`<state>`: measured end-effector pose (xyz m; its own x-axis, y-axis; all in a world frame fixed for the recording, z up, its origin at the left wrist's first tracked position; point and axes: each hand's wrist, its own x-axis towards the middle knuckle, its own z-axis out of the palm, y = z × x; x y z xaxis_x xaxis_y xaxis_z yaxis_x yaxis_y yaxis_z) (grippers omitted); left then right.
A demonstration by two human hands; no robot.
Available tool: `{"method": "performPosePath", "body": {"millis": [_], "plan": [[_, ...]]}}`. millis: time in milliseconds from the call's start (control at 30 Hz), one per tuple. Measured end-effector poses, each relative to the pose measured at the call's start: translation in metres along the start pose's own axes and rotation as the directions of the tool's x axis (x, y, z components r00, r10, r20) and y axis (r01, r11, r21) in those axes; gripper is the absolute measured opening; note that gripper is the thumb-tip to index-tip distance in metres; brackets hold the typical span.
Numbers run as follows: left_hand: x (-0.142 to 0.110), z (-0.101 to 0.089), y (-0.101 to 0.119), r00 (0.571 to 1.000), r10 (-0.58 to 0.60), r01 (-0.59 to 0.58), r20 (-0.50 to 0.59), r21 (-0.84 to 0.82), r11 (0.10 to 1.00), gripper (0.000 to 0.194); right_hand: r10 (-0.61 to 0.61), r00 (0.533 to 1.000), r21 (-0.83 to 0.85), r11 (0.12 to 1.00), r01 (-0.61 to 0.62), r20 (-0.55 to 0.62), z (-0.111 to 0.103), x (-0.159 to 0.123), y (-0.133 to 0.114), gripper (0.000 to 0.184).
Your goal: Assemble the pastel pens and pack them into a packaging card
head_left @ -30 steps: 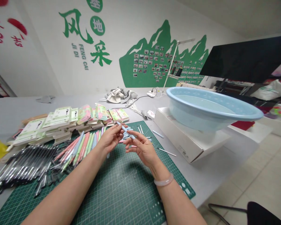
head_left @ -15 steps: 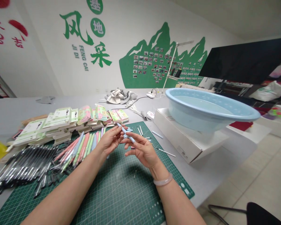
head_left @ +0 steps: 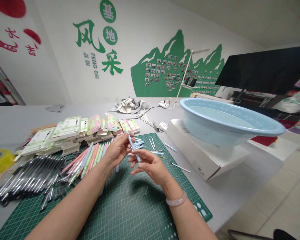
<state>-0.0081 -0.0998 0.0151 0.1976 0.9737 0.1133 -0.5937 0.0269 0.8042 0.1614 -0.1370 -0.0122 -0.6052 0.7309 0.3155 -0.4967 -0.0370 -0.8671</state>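
Note:
Both hands meet over the green cutting mat (head_left: 130,213) and share one light blue pen (head_left: 133,146). My left hand (head_left: 117,150) pinches the pen's upper part. Fingers of my right hand (head_left: 147,165) close round its lower end, and a pale bracelet circles that wrist. The pen stands steeply, tip up. Pastel pink, green and blue pens (head_left: 90,158) lie in a row just left of my hands. Loose white refills (head_left: 180,167) and blue pen parts (head_left: 140,143) are scattered beyond them.
A heap of black pens (head_left: 27,180) covers the mat's left end. Stacked packaged cards (head_left: 65,131) lie behind the pens. On a white box (head_left: 205,156) to the right sits a light blue basin (head_left: 227,121). Crumpled cloth (head_left: 130,105) and cables lie farther back.
The pen has swung from slanting to nearly upright between my hands. My right hand has shifted a little down and left. The camera has tilted slightly.

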Motion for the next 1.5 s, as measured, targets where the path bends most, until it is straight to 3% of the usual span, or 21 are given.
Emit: {"method": "performPosePath", "body": {"millis": [233, 533, 967, 1267, 1500], "plan": [[-0.002, 0.003, 0.002, 1.0, 0.021, -0.02, -0.008, 0.054, 0.998, 0.024, 0.015, 0.999, -0.056, 0.998, -0.017, -0.03, 0.0, 0.002, 0.009, 0.038], [0.001, 0.002, -0.001, 0.998, 0.01, -0.008, -0.056, 0.024, 1.0, 0.024, -0.024, 0.999, -0.157, 0.987, 0.027, 0.021, 0.009, 0.0, -0.006, 0.044], [0.002, 0.002, -0.003, 0.994, 0.01, -0.008, -0.111, 0.018, 1.0, 0.02, -0.037, 0.997, -0.229, 0.972, 0.05, 0.061, 0.01, -0.002, -0.005, 0.043], [0.005, -0.001, -0.01, 0.991, 0.06, -0.054, -0.116, 0.049, 0.997, 0.024, -0.072, 0.997, -0.358, 0.93, 0.08, 0.035, 0.011, -0.003, 0.005, 0.04], [0.004, -0.002, -0.008, 0.991, 0.051, -0.043, -0.124, 0.063, 0.997, 0.024, -0.046, 0.999, -0.38, 0.924, 0.047, 0.012, 0.013, -0.004, -0.002, 0.039]]}}
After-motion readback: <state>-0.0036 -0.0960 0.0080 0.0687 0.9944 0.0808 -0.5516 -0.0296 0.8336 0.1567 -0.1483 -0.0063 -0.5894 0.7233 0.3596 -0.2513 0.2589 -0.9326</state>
